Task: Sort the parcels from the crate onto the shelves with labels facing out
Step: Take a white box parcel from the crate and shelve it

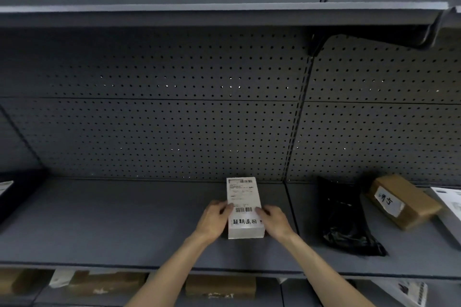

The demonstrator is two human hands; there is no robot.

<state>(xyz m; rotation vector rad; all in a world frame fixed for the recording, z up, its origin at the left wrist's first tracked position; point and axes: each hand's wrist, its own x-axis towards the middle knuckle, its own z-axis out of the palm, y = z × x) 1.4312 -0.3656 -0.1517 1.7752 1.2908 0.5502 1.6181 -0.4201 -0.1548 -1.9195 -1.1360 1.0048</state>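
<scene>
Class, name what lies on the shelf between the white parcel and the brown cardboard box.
A black plastic bag lies between the white parcel and brown box, seen in the head view.

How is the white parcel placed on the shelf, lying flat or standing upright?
Lying flat: the white parcel rests on the shelf, its label facing up.

Bare shelf (112, 219) left of white parcel (244, 207); black bag (346, 219) and brown box (401, 202) rightward.

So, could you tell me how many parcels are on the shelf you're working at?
5: white box held by both hands, black bag, brown box, white parcel at right edge, dark one at left edge. Others may lie outside view.
</scene>
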